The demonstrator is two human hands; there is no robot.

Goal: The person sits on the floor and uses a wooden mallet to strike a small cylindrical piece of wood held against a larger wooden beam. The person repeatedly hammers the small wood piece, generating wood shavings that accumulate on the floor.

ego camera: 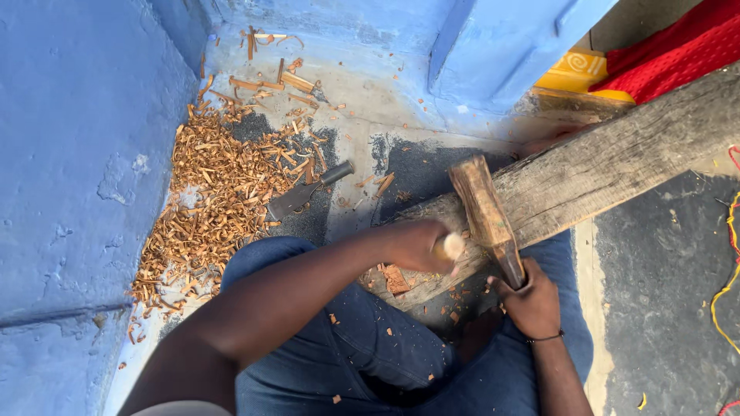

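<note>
Shavings pile [216, 200] lies at nine o'clock. Left hand [416, 245] has its grip closed around a pale handle [451, 246]; right hand [532, 302], at four o'clock, clamps the wooden mallet [486, 216] over the beam [609, 166]. A glancing blow could strike fingers.

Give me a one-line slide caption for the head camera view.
Left hand grips a pale handle, right hand a wooden mallet, over a beam beside shavings.

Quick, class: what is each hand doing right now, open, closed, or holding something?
Left hand: closed around a pale tool handle.
Right hand: closed on the wooden mallet.
</note>
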